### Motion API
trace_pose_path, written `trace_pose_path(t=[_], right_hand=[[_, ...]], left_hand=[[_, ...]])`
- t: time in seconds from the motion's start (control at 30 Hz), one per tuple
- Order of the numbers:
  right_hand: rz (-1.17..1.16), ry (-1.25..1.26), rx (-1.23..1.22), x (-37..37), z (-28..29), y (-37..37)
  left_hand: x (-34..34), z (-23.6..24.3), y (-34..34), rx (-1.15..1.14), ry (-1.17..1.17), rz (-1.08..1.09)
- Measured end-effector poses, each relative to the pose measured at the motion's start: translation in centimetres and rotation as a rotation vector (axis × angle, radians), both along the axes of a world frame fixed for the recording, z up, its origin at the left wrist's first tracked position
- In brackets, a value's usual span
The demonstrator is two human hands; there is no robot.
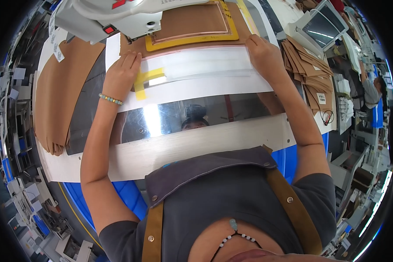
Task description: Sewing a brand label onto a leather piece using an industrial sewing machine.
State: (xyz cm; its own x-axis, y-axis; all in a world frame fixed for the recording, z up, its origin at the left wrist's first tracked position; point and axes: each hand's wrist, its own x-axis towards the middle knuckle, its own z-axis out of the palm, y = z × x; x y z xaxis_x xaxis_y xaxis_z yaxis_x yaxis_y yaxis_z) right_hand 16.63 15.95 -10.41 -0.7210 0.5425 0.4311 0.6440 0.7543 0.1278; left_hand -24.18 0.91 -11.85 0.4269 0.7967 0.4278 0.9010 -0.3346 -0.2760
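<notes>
A thin brown sheet (185, 32) lies under the head of a sewing machine (131, 19), with a yellow rectangular frame (192, 45) on top of it. My left hand (122, 74) is closed at the sheet's near left corner, fingers together and bent down; its thumb is hidden. At the near right corner, my right hand (266, 59) pinches the sheet's edge with curled fingers. Between my hands lies a white sheet (192, 89) with a clear strip (205, 75) across it. Yellow tape (149, 77) is stuck on it beside my left hand.
A shiny metal plate (214, 118) spans the table's near side. Brown sheets are stacked at the left (59, 96), and folded brown pieces (308, 70) are piled at the right. A screen (323, 26) stands beyond them. Another person (373, 89) is at the far right.
</notes>
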Motion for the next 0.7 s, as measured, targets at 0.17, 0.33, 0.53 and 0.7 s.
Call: trace_pose_path(t=[0.17, 0.33, 0.53, 0.7], right_hand=[[-0.050, -0.020, -0.059, 1.0, -0.8, -0.1], [-0.131, -0.071, -0.060, 1.5, 0.6, -2.5], [-0.168, -0.114, -0.119, 2.6, -1.4, -2.5], [-0.216, -0.117, -0.136, 3.0, -1.8, -1.9]], left_hand=[[0.6, 0.5, 0.3, -0.174, 0.035, 0.137], [1.8, 0.8, -1.9, -0.230, -0.120, 0.226], [2.4, 0.2, -2.6, -0.297, -0.278, 0.233], [1.8, -0.5, -1.6, -0.323, -0.277, 0.223]])
